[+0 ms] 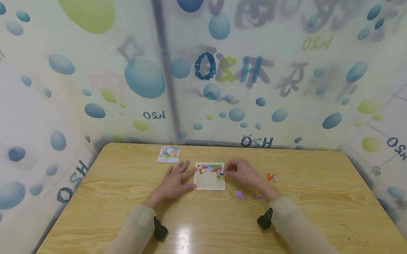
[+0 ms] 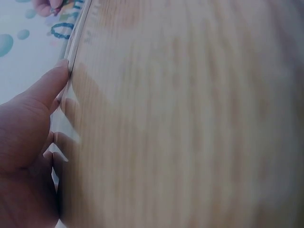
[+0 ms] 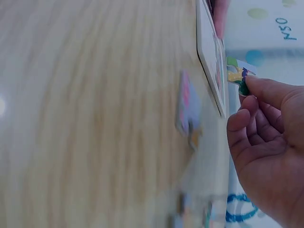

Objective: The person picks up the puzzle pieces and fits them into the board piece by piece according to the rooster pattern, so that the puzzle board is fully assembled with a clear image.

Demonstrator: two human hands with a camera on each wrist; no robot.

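A pale puzzle tray lies flat on the table, with colourful pieces fitted along its far edge and bare board nearer the person. My right hand pinches a puzzle piece between thumb and fingertips, over the tray's right edge. Green, yellow and dark patches show on that piece in the right wrist view. My left hand rests at the tray's left side, fingers spread, with index finger and thumb touching its border. In the left wrist view the left thumb lies along the tray's edge.
Beneath and beside the right forearm lie loose pieces: a purple one, a partly covered one and an orange one. A square picture card sits at the back left. Patterned walls enclose the wooden table.
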